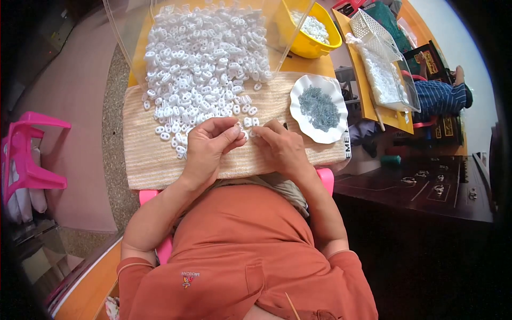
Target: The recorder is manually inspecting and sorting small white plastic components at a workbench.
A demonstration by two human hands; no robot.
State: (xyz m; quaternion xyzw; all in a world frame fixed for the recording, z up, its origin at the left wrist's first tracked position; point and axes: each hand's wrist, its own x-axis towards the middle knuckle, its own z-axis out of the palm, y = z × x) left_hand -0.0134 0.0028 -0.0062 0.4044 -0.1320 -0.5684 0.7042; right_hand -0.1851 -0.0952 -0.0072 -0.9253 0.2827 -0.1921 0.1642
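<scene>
Small white plastic pieces with two holes (200,69) lie in a large heap that spills toward me over the striped cloth (154,173). At the near edge of the heap, my left hand (210,146) is closed in a pinch on a small white plastic piece, mostly hidden by the thumb and fingers. Close beside it my right hand (282,146) bends its fingers down, fingertips together by a few loose white pieces (249,121). What they grip is too small to make out. A white scalloped plate (298,124) of tiny grey-blue bits (318,108) stands to the right.
A clear plastic bin (120,40) lies behind the heap, and a yellow basin (333,40) with more white pieces stands at the back right. Pink stool (37,154) at left. Another person (440,96) is by a side table with a filled clear box (384,80).
</scene>
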